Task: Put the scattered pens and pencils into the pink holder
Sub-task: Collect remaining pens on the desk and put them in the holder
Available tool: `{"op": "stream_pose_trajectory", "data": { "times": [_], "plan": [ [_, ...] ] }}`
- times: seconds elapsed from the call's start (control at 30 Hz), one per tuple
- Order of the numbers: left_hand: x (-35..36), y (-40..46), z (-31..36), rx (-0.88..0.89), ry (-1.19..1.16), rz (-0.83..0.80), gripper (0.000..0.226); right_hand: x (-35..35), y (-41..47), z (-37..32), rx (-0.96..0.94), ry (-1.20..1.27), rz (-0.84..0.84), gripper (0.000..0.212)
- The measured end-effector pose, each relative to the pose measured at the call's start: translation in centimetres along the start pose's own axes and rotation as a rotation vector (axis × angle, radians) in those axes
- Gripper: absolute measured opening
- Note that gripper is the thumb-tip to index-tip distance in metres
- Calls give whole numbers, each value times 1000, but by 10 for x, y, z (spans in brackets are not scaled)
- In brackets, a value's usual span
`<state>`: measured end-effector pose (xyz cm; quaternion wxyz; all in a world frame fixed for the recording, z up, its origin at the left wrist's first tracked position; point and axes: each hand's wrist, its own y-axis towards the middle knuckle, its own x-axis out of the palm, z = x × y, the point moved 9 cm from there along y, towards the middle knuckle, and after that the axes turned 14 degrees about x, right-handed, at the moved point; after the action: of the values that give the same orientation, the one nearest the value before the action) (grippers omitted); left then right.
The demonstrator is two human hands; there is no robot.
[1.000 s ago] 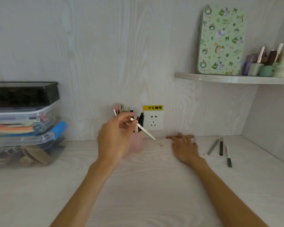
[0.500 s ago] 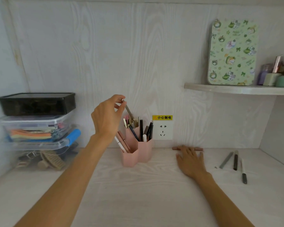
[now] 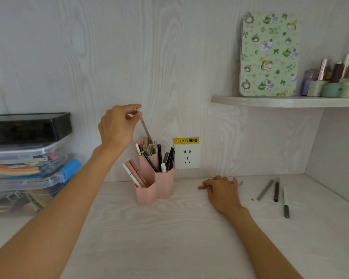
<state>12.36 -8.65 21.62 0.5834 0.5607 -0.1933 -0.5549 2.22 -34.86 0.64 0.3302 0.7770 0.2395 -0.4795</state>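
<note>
The pink holder (image 3: 157, 188) stands on the desk by the back wall with several pens in its compartments. My left hand (image 3: 117, 125) is raised above it and pinches the top end of a thin silver pen (image 3: 144, 125), whose lower tip dips into the holder's rear compartment. My right hand (image 3: 223, 191) lies on the desk to the right, its fingers over a brown pencil (image 3: 201, 187) by the wall. Further right lie a grey pen (image 3: 265, 190), a dark brown pen (image 3: 276, 189) and a white-and-grey pen (image 3: 285, 203).
Stacked plastic storage boxes (image 3: 26, 158) fill the left side. A wall socket (image 3: 186, 156) with a yellow label sits behind the holder. A shelf (image 3: 280, 101) at upper right carries a green tin and small bottles. The right side wall closes in the desk.
My left hand has lifted the silver pen from a slant in front of the holder to above it, its tip now entering the holder. My right hand's fingers have curled over the brown pencil.
</note>
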Motion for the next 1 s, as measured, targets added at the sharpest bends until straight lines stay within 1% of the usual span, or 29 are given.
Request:
{"op": "stream_pose_trajectory", "data": {
  "times": [0.13,0.2,0.3,0.43,0.5,0.57,0.63,0.7,0.73,0.8,0.83,0.87,0.93,0.97,1.0],
  "plan": [
    [-23,16,10,56,-27,106,27,1,1,1,7,19,-16,34],
    [-28,23,11,67,-12,99,27,-2,2,1,10,21,-8,34],
    [-4,17,6,63,47,-53,26,-2,3,2,19,3,-15,33],
    [43,-23,-11,47,114,-260,22,-3,1,2,15,12,-16,33],
    [59,-42,-17,71,156,-312,26,-7,1,1,6,23,-6,31],
    [64,-52,-21,67,161,-297,33,-9,1,-4,-27,22,-3,28],
    [58,-57,-16,98,198,-233,34,-7,-1,-12,-87,32,-19,25],
    [45,-67,-8,112,202,-115,37,-9,-6,-24,-171,37,-16,22],
    [36,-76,-7,92,166,-39,37,-13,-9,-31,-222,49,14,21],
    [23,-102,-12,30,65,83,30,-32,-17,-45,-319,158,119,18],
    [22,-117,-17,0,35,93,25,-45,-22,-49,-337,258,172,16],
    [23,-133,-26,-36,25,60,24,-60,-26,-51,-325,384,215,14],
    [35,-159,-48,-132,26,-76,33,-87,-33,-48,-248,699,267,11],
    [46,-171,-59,-204,-14,-147,40,-100,-37,-47,-220,888,286,16],
    [55,-180,-70,-302,-105,-199,45,-109,-42,-50,-211,1073,295,22]
  ]
}}
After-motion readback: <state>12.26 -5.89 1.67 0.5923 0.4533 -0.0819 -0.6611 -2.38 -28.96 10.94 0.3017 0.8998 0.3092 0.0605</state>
